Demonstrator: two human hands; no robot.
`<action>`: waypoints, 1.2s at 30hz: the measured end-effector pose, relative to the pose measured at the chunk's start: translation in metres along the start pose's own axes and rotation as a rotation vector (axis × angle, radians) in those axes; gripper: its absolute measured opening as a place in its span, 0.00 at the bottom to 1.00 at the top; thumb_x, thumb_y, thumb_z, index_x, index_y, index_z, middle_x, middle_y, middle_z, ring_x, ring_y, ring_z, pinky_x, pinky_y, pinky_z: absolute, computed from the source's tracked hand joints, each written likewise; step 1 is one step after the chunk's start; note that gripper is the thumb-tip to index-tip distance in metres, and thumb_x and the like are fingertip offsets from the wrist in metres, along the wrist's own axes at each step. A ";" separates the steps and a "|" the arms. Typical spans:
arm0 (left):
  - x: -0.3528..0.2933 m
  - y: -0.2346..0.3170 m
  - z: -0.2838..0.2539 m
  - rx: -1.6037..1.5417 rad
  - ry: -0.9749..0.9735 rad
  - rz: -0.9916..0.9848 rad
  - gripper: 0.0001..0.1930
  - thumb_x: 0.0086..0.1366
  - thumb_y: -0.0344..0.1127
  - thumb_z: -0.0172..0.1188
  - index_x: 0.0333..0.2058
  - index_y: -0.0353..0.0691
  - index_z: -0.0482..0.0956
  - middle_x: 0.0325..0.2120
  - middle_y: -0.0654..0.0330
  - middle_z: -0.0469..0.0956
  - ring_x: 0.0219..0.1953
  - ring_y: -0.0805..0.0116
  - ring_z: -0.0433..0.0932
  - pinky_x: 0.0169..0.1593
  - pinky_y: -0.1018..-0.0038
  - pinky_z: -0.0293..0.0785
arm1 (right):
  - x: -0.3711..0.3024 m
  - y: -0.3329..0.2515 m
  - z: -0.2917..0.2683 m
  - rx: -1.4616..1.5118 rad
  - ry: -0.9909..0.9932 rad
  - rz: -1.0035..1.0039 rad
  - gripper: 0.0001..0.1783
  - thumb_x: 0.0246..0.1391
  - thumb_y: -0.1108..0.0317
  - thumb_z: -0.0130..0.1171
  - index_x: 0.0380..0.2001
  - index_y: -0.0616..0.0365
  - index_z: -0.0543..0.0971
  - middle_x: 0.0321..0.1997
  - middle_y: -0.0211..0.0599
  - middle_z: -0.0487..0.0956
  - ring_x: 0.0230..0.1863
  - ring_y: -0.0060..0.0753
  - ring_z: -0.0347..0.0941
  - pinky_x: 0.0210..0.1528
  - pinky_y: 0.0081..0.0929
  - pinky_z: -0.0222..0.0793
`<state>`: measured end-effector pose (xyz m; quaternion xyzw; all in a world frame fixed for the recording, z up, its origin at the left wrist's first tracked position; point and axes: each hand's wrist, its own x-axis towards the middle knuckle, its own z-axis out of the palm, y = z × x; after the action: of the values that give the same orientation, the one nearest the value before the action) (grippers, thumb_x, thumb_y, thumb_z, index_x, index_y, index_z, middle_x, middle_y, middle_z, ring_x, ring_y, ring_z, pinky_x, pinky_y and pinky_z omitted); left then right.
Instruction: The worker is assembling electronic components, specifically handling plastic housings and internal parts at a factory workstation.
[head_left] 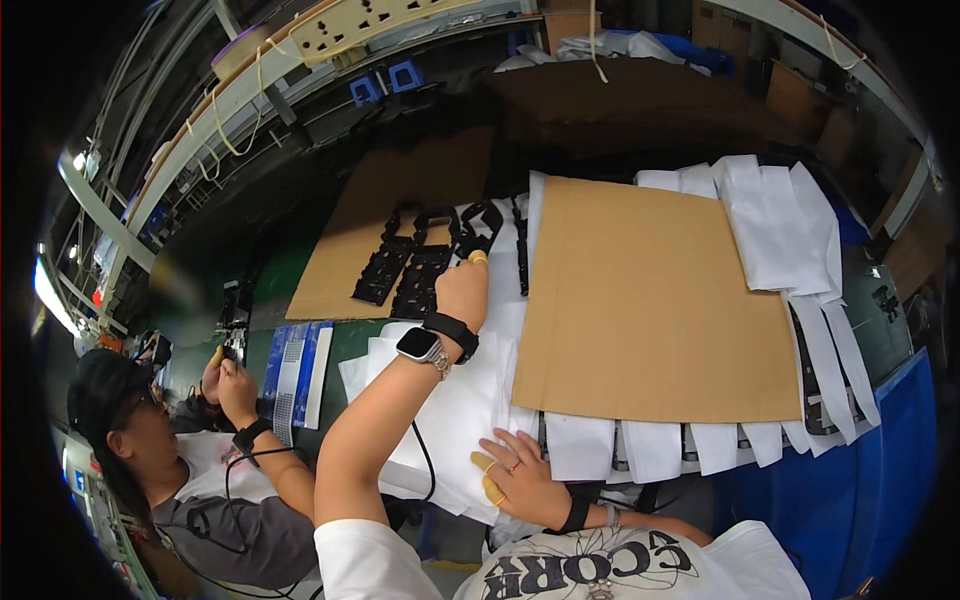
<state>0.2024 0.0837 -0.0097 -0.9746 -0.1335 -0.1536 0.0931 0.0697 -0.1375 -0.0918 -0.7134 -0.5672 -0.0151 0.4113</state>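
Note:
My left hand, with a yellow finger cot on one finger, reaches out over the worktable. Its fingers close on the near end of a black openwork frame part. Just left of it lie two similar black frame parts, side by side on a brown cardboard sheet. My right hand, also wearing yellow finger cots, rests nearer to me with fingers spread on white foam-like sheets. It holds nothing. What lies beneath the left palm is hidden.
A large cardboard sheet covers wrapped black parts to the right, with white wrapping strips hanging out. More white sheets lie on top. At left a co-worker handles a narrow dark part. A socket rail crosses overhead.

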 end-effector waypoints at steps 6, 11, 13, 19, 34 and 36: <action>0.029 -0.034 0.045 0.333 0.027 -0.119 0.06 0.58 0.33 0.50 0.27 0.43 0.76 0.21 0.60 0.78 0.21 0.66 0.79 0.21 0.71 0.74 | -0.004 0.005 0.013 -0.046 0.004 0.002 0.22 0.47 0.65 0.51 0.47 0.61 0.70 0.58 0.45 0.63 0.64 0.49 0.50 0.63 0.49 0.45; 0.024 -0.118 0.043 0.495 0.059 0.210 0.27 0.55 0.44 0.56 0.54 0.45 0.67 0.48 0.47 0.70 0.46 0.52 0.73 0.46 0.61 0.72 | -0.002 0.006 0.019 -0.157 0.021 -0.141 0.26 0.50 0.62 0.46 0.51 0.65 0.67 0.58 0.49 0.63 0.64 0.55 0.51 0.63 0.53 0.47; 0.044 -0.109 0.004 0.332 -0.498 0.251 0.29 0.55 0.44 0.57 0.55 0.43 0.65 0.49 0.47 0.70 0.45 0.53 0.73 0.45 0.62 0.72 | -0.005 0.019 0.028 -0.165 0.090 -0.175 0.23 0.50 0.61 0.43 0.46 0.67 0.68 0.54 0.55 0.64 0.61 0.54 0.53 0.62 0.52 0.47; 0.051 0.041 -0.146 -0.287 -1.283 0.152 0.34 0.57 0.44 0.59 0.58 0.34 0.57 0.48 0.51 0.70 0.41 0.66 0.76 0.43 0.74 0.73 | -0.016 0.034 0.045 -0.476 0.082 -0.407 0.23 0.50 0.57 0.43 0.37 0.69 0.72 0.51 0.62 0.65 0.56 0.66 0.57 0.60 0.62 0.45; 0.096 0.330 -0.057 -0.483 -0.120 0.907 0.33 0.57 0.39 0.57 0.57 0.31 0.56 0.49 0.41 0.66 0.52 0.47 0.65 0.54 0.63 0.63 | -0.050 0.059 0.005 -0.323 0.014 -0.329 0.23 0.50 0.57 0.44 0.38 0.69 0.72 0.50 0.62 0.66 0.54 0.64 0.59 0.59 0.61 0.47; 0.109 0.343 -0.046 -0.432 -0.281 0.822 0.30 0.56 0.37 0.57 0.55 0.30 0.60 0.49 0.42 0.66 0.52 0.47 0.65 0.54 0.63 0.63 | -0.051 0.058 0.002 -0.309 0.008 -0.335 0.23 0.50 0.57 0.44 0.38 0.69 0.72 0.50 0.62 0.66 0.54 0.64 0.59 0.59 0.61 0.47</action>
<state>0.3887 -0.2262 0.0204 -0.9551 0.2860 0.0046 -0.0772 0.0984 -0.1780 -0.1514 -0.6636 -0.6671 -0.1728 0.2912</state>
